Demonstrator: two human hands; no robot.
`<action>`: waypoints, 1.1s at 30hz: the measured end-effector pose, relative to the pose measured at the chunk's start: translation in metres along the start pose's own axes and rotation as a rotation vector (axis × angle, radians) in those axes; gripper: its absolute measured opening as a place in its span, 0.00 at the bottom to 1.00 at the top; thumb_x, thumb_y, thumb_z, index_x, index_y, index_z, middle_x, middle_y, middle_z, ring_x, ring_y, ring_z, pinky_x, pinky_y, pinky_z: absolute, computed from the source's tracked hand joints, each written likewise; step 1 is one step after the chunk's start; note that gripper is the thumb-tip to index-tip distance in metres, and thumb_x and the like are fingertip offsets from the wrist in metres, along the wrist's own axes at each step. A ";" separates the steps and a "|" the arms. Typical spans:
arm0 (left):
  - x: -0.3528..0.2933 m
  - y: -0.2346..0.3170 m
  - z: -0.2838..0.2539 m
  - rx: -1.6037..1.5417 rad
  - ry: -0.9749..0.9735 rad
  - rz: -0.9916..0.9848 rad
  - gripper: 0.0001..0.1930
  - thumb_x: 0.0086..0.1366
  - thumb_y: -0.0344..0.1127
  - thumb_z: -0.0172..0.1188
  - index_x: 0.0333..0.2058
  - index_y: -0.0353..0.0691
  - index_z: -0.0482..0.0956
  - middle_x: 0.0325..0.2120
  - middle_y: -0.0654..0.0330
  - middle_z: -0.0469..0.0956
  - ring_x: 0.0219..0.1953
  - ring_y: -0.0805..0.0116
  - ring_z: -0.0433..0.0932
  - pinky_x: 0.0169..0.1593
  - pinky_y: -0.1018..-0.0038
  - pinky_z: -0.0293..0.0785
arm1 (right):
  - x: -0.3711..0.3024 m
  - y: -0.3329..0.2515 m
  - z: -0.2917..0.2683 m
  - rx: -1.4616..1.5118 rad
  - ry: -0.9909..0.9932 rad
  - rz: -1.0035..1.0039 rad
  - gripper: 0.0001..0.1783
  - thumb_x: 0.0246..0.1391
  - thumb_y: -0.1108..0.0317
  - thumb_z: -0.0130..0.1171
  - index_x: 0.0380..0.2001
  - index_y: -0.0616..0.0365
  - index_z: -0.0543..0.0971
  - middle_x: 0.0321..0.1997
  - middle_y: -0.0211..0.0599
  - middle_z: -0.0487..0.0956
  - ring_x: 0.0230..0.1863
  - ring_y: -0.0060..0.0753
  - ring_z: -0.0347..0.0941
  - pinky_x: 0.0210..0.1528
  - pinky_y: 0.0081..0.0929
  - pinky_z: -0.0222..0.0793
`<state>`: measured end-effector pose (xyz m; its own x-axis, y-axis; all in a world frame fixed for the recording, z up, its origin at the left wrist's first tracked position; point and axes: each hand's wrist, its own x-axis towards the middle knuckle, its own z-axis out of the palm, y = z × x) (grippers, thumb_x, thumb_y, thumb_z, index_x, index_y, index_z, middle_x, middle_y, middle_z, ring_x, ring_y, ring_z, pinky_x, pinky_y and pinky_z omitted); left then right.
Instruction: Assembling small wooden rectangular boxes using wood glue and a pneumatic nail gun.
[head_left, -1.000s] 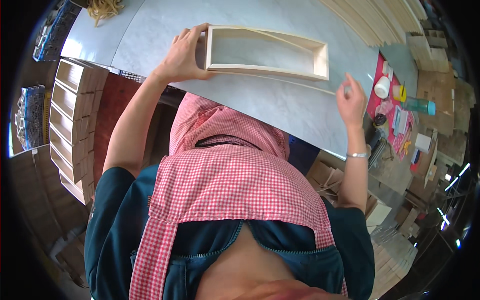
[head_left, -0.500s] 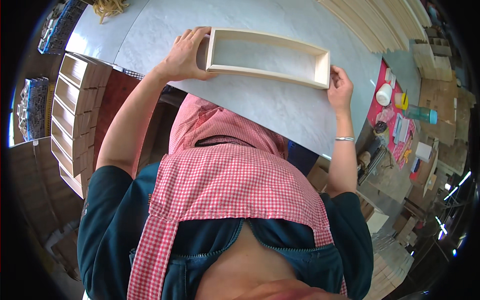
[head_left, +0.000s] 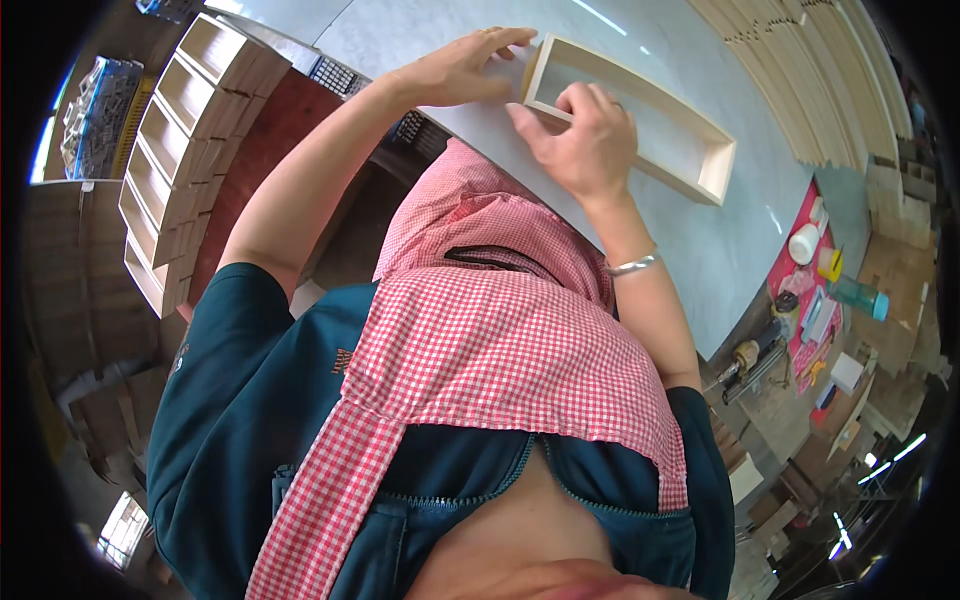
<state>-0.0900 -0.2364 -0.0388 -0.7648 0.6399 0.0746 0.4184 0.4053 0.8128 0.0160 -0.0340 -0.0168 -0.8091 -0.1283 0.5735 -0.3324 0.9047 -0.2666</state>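
A long, pale wooden frame lies slanted on the grey marbled tabletop; the tabletop shows through its middle. My right hand reaches over the near long side close to the left end, with bent fingers on the inner side and the thumb outside by the corner. How firmly it grips is partly hidden. Just off that left end, my left hand is open, its fingers stretched toward the frame and slightly blurred. A yellowish patch shows on the end face beside the fingers.
Stacked wooden boxes stand at the left, beside a reddish-brown board and a blue crate of small parts. Long wooden strips lie at the far right. A white jar and a teal bottle stand at the right.
My right hand has left the frame's right end and come across to its near side by the left end. My left hand has let go. In the picture, the frame sits farther right and more slanted.
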 end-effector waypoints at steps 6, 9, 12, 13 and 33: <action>-0.001 0.019 0.014 -0.567 -0.022 -0.462 0.18 0.60 0.29 0.62 0.51 0.37 0.80 0.37 0.59 0.83 0.34 0.64 0.79 0.39 0.74 0.78 | 0.003 -0.011 0.014 -0.163 -0.046 0.062 0.22 0.48 0.50 0.73 0.23 0.50 0.71 0.26 0.25 0.74 0.26 0.31 0.70 0.30 0.28 0.67; 0.001 0.016 0.023 -0.263 0.040 -0.362 0.12 0.61 0.31 0.61 0.44 0.37 0.82 0.33 0.59 0.84 0.30 0.62 0.79 0.37 0.72 0.78 | 0.000 -0.006 0.012 -0.094 -0.046 0.001 0.18 0.49 0.52 0.72 0.25 0.49 0.74 0.27 0.23 0.74 0.27 0.29 0.70 0.31 0.27 0.68; 0.001 0.011 0.032 0.043 0.096 -0.265 0.08 0.62 0.32 0.60 0.37 0.37 0.83 0.29 0.58 0.84 0.26 0.60 0.80 0.34 0.71 0.79 | -0.004 0.001 0.008 -0.021 -0.046 -0.056 0.15 0.50 0.54 0.71 0.27 0.48 0.77 0.29 0.21 0.74 0.28 0.27 0.70 0.31 0.26 0.68; 0.002 0.009 0.036 0.167 0.143 -0.170 0.08 0.63 0.33 0.60 0.38 0.37 0.83 0.29 0.59 0.83 0.26 0.63 0.79 0.34 0.72 0.78 | -0.004 0.003 0.006 0.021 -0.026 -0.102 0.11 0.50 0.57 0.71 0.29 0.47 0.78 0.29 0.21 0.74 0.28 0.27 0.70 0.32 0.26 0.69; -0.038 0.037 0.022 -0.716 0.080 -0.286 0.19 0.66 0.33 0.64 0.55 0.44 0.77 0.44 0.63 0.77 0.44 0.72 0.77 0.50 0.77 0.73 | -0.005 0.008 -0.006 0.273 -0.109 -0.062 0.23 0.50 0.75 0.66 0.51 0.47 0.80 0.34 0.25 0.80 0.31 0.30 0.75 0.32 0.30 0.71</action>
<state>-0.0344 -0.2314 -0.0244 -0.8397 0.5142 -0.1749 -0.1984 0.0094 0.9801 0.0207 -0.0238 -0.0171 -0.8256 -0.2363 0.5124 -0.4888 0.7531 -0.4403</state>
